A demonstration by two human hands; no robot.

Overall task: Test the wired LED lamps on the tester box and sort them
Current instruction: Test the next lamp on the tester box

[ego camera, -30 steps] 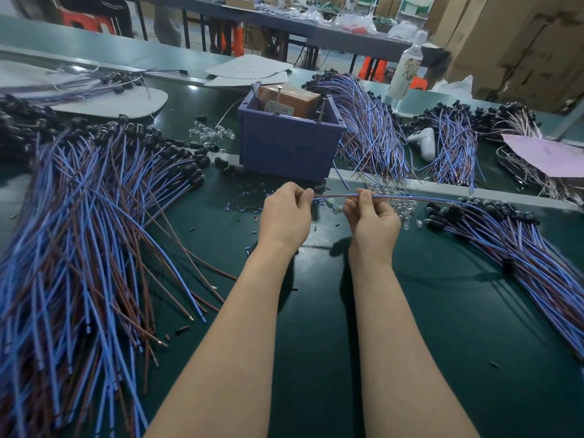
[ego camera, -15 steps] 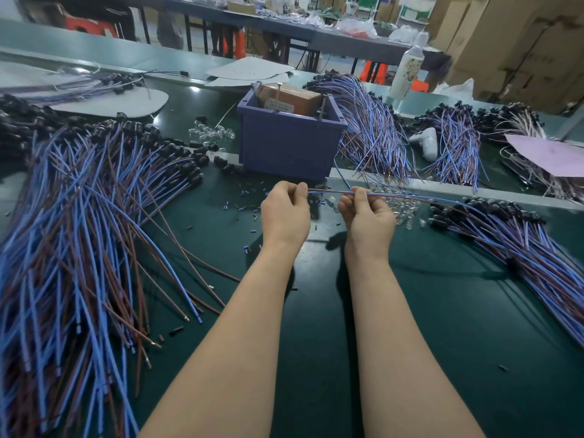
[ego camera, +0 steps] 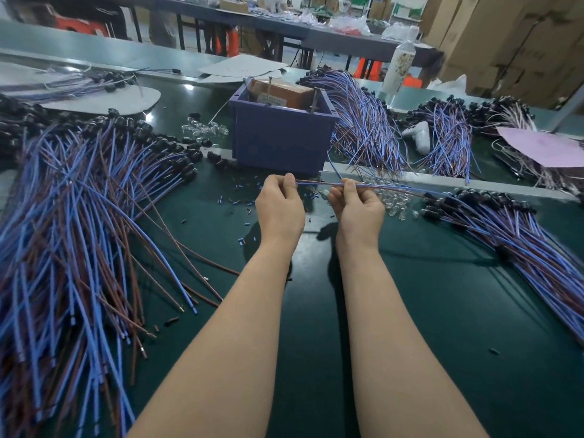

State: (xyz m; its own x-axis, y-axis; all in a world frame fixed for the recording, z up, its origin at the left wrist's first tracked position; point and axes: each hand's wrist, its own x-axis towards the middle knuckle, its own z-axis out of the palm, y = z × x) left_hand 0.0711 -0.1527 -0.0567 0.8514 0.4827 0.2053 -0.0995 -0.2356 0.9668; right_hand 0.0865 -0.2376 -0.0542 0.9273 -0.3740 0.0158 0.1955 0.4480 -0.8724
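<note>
both forearms extended; left hand [ego camera: 279, 206] and right hand [ego camera: 358, 207] grip pinching wire pair [ego camera: 322, 184] stretched between.

left hand [ego camera: 279, 207]: pinch grip, raised | right hand [ego camera: 358, 210]: pinch grip, raised

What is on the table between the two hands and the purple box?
In the head view, small blue and dark bits lie on the green table between the hands and purple box.
</note>
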